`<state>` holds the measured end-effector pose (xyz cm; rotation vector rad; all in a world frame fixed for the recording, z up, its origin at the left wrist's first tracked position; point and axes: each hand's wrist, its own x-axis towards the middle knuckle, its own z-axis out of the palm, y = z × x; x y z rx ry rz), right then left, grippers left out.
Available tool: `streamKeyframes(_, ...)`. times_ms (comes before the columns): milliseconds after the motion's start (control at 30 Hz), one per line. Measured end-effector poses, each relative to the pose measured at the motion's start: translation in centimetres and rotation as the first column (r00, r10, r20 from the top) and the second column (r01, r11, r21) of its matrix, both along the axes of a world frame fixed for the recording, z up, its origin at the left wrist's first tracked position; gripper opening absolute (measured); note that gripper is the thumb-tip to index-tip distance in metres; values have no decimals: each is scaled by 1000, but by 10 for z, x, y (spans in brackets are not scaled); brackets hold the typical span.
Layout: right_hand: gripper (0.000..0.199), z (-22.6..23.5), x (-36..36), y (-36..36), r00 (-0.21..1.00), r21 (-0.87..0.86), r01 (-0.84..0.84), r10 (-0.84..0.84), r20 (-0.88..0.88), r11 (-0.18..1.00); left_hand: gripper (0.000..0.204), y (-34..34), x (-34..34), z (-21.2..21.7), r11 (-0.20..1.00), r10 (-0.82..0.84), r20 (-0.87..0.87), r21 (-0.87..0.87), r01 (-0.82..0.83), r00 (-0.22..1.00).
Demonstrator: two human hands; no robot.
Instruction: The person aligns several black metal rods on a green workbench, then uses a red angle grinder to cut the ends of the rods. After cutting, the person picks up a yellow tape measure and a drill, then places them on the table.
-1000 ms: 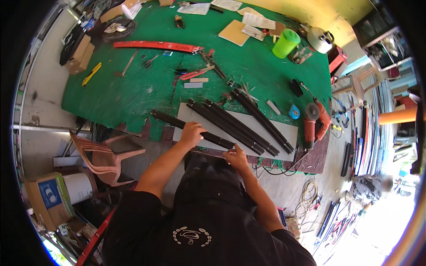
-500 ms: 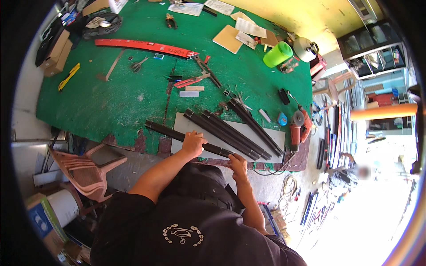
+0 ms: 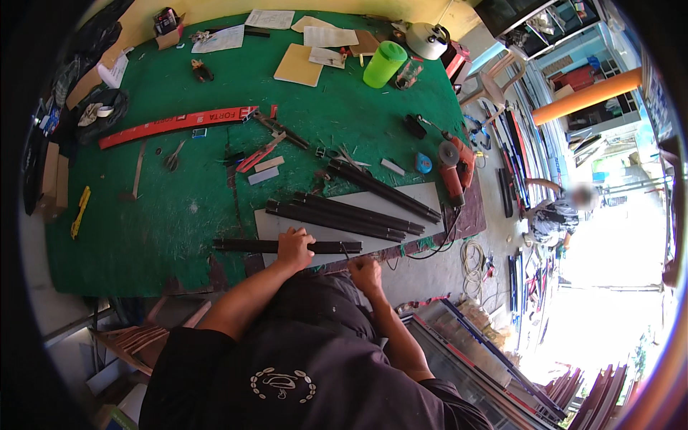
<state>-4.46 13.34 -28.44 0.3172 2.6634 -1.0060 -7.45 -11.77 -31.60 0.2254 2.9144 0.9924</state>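
Near the table's front edge lies a black metal bar point(image 3: 240, 245), partly over a grey sheet point(image 3: 426, 195). My left hand point(image 3: 294, 249) is closed over it from above, fingers curled round its far side. At the bar's right end my right hand point(image 3: 366, 276) is closed on a thin dark rod-like tool point(image 3: 346, 251) whose upper tip meets the bar; its kind is too small to tell. Several more black bars point(image 3: 337, 221) rest side by side on the sheet just beyond, and others point(image 3: 383, 190) lie further right.
A red angle grinder point(image 3: 451, 175) with its cable stands at the table's right edge, beside a blue tape measure point(image 3: 423, 163). Beyond the bars lie red-handled pliers point(image 3: 261, 152), scissors point(image 3: 173, 158) and a long red level point(image 3: 179, 127). A green jug point(image 3: 385, 64) stands farther back. Another person point(image 3: 555, 218) is at the right.
My view has turned rightward. The held bar now lies more level across the front edge, and my right hand has drawn back from its end, showing the thin tool.
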Motion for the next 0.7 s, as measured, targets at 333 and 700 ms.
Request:
streamKeyframes(333,21,-12,-6,3,944,-306,222,-125,307,926,34,-1,-4,5,1000,-27,38,-13,28,999)
streamKeyframes(700,24,-23,-27,-73,663,-597,747,-270,698,293,34,-1,-13,7,998,-59,58,15,59,997)
